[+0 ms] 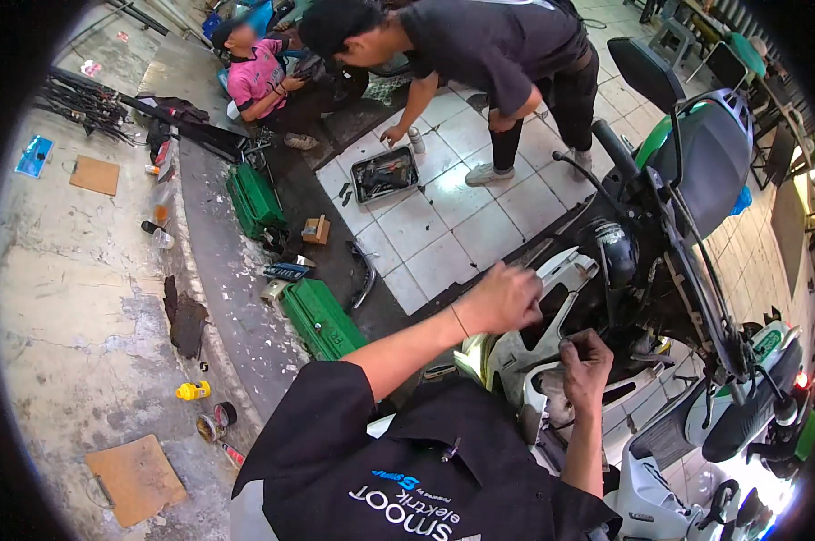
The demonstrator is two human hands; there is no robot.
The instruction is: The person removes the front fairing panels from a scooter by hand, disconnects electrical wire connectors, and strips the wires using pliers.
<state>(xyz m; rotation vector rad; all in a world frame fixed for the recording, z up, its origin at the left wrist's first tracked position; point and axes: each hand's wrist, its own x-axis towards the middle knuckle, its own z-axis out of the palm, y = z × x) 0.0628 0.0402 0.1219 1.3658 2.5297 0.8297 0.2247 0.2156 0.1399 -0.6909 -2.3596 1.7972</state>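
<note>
The left hand (506,298), fingers curled, rested on the upper edge of the white plastic scooter body panel (561,279) at centre right; whether they gripped it could not be told. Just below, the right hand (588,365) was clenched against the dark opening inside the panel. Open white tiled floor (443,234) lay beyond, with a green metal toolbox (322,317) to the left.
</note>
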